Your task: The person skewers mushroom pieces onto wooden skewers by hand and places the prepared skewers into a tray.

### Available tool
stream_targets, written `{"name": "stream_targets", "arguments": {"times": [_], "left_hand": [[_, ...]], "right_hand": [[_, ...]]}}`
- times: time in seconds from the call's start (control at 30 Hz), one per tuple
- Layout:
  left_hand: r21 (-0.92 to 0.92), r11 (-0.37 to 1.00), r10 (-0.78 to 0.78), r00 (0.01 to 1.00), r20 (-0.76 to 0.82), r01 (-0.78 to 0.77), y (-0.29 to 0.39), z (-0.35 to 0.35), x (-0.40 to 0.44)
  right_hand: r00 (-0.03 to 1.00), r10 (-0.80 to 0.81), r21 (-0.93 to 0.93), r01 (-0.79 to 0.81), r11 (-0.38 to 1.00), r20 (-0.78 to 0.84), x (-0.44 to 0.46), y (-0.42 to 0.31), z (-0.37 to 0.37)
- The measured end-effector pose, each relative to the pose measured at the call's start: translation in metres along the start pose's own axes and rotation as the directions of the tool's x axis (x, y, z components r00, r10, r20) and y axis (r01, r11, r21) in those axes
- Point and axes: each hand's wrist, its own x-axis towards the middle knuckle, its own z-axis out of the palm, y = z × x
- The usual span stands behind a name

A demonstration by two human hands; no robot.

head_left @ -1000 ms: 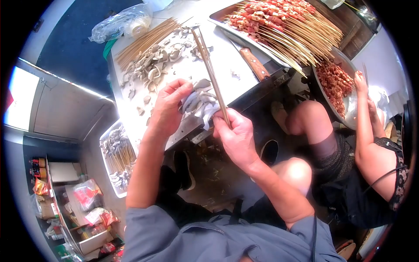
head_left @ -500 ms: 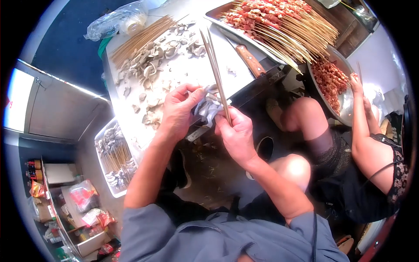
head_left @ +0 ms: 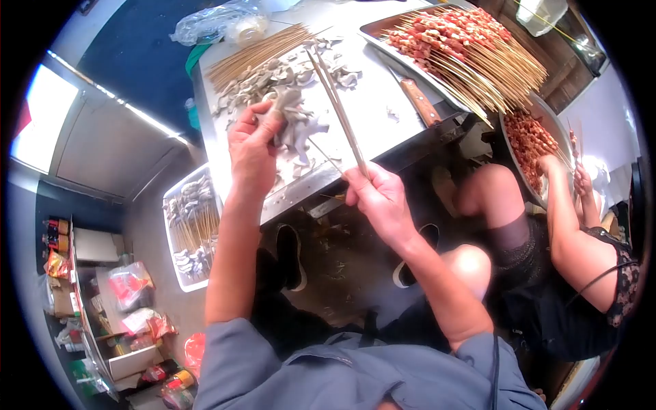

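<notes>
My left hand [head_left: 254,147] pinches a clump of grey-white oyster mushroom pieces [head_left: 295,126] above the table's near edge. A thin skewer runs from this clump down to my right hand [head_left: 378,198]. That hand is closed round a small bunch of bamboo skewers [head_left: 335,99], which point up and away from me. Beyond my hands, loose mushroom pieces [head_left: 256,83] lie spread on the white table [head_left: 372,102]. Behind them rests a pile of bare skewers [head_left: 263,51].
A wooden-handled knife [head_left: 419,102] lies beside a metal tray [head_left: 383,42] of meat skewers. At right, another person's hands [head_left: 552,166] work over a bowl of meat pieces [head_left: 525,140]. A white tray [head_left: 186,283] of mushroom skewers stands lower left. A plastic bag [head_left: 217,22] sits at the far corner.
My left hand has moved up and away from my right hand with the mushroom clump, uncovering a skewer between them. The right hand keeps hold of the skewers. The view has shifted slightly.
</notes>
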Motion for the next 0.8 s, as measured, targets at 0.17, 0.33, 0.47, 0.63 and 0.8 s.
{"name": "stream_targets", "arguments": {"times": [0.17, 0.33, 0.47, 0.63, 0.8], "left_hand": [[0.44, 0.875, 0.263, 0.961, -0.086, -0.2, 0.013, -0.01, 0.002], [0.838, 0.501, 0.464, 0.884, -0.05, -0.216, 0.026, -0.009, -0.022], [0.341, 0.939, 0.001, 0.996, -0.09, 0.03, 0.026, 0.001, -0.036], [0.001, 0.997, -0.079, 0.995, -0.069, 0.079, 0.011, -0.001, -0.04], [-0.16, 0.977, -0.157, 0.983, -0.094, 0.141, 0.012, -0.006, -0.042]], "right_hand": [[0.999, -0.037, -0.028, 0.036, 0.999, -0.031, -0.004, 0.0, -0.001], [0.933, -0.346, -0.295, 0.304, 0.906, -0.101, -0.005, 0.002, 0.002], [0.899, -0.435, -0.41, 0.383, 0.828, -0.04, -0.017, -0.002, 0.014], [0.933, -0.36, -0.386, 0.34, 0.858, 0.022, -0.021, 0.008, 0.021], [0.942, -0.325, -0.371, 0.331, 0.868, 0.078, -0.025, 0.007, 0.026]]}}
